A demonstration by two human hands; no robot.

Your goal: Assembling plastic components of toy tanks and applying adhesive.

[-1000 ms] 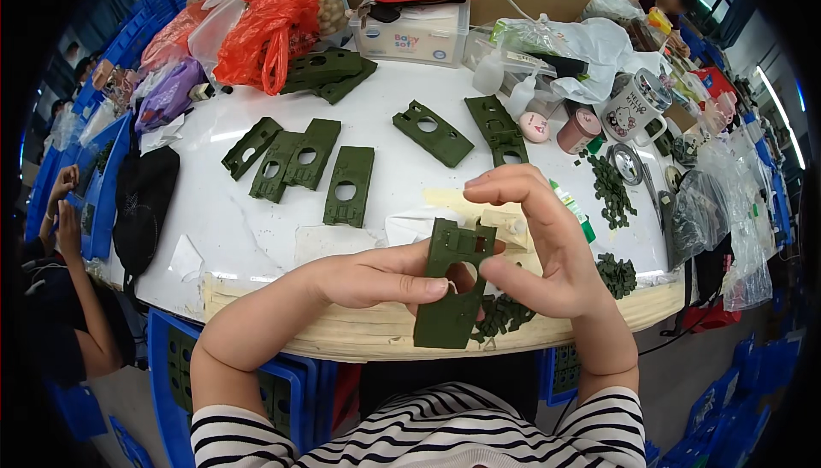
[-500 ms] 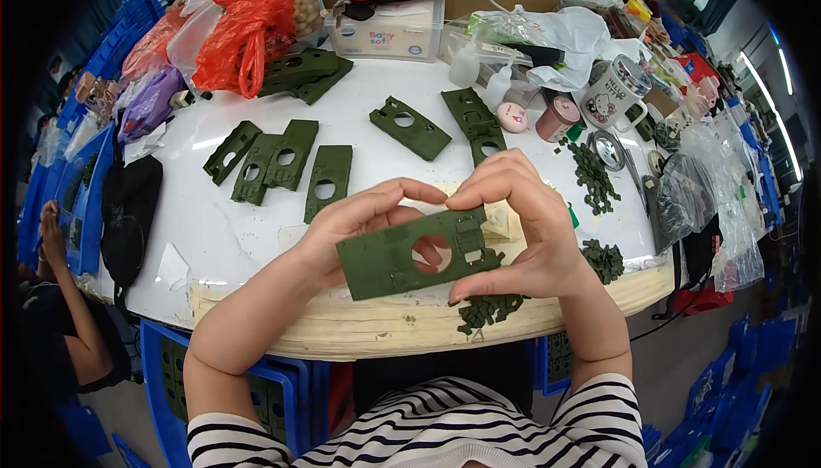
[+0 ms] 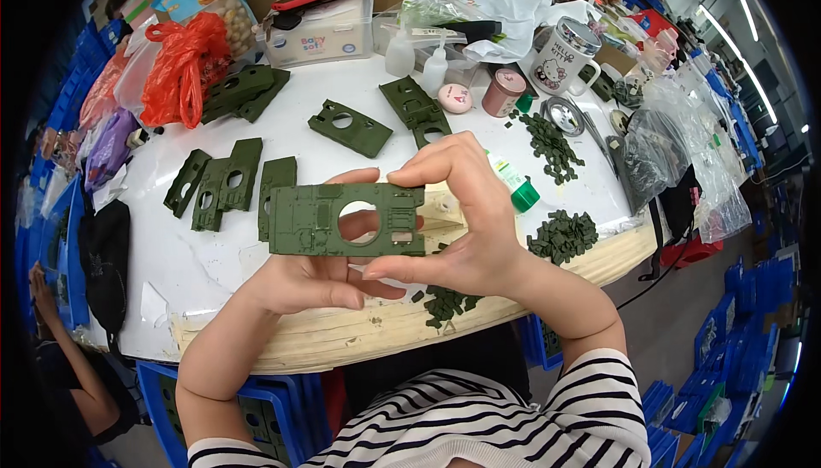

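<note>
A flat green plastic plate with a round hole (image 3: 316, 220) is held level above the near edge of the white table (image 3: 188, 254). My right hand (image 3: 466, 228) pinches its right end between thumb and fingers. My left hand (image 3: 312, 280) supports it from below, with a finger showing through the hole. Small dark green bits (image 3: 445, 304) lie on the table just under my hands.
Several matching green plates (image 3: 227, 181) lie spread over the table, with heaps of small green parts (image 3: 560, 235) on the right. A red plastic bag (image 3: 184, 62), a tissue box (image 3: 321, 27), a mug (image 3: 564, 57) and small bottles stand at the back. Another person sits at lower left.
The plate has turned from upright to lying level and has come closer to the camera. My right hand now pinches its right end and my left hand lies beneath it.
</note>
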